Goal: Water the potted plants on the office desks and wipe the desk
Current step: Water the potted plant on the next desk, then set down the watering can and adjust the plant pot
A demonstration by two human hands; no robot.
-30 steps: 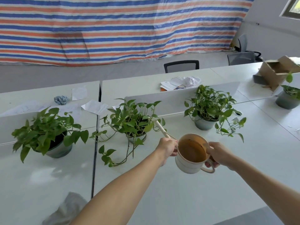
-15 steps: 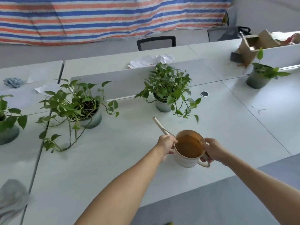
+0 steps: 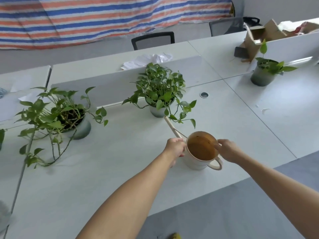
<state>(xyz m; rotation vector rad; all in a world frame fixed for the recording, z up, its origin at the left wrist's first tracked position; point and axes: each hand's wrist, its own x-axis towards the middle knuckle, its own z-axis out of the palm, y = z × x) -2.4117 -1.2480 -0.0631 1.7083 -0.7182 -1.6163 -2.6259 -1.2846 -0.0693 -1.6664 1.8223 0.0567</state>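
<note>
A cream watering can (image 3: 196,162) with brownish water stands on the white desk (image 3: 120,173), its long spout pointing at the middle potted plant (image 3: 158,88). My left hand (image 3: 175,146) is curled around the base of the spout. My right hand (image 3: 227,150) hovers at the can's right rim with its fingertips touching it; the handle below it is free. A second potted plant (image 3: 58,111) with trailing vines stands to the left. A third, small one (image 3: 265,71) stands on the desk to the right.
A low divider panel (image 3: 110,87) runs behind the plants. Crumpled papers (image 3: 148,59) lie beyond it, and office chairs (image 3: 152,39) stand further back. An open cardboard box (image 3: 259,37) is at the far right. A grey cloth (image 3: 3,214) lies at the left edge.
The can came away from the left plant and down onto the desk near the middle plant. My right hand has let go of the handle. The view has turned right.
</note>
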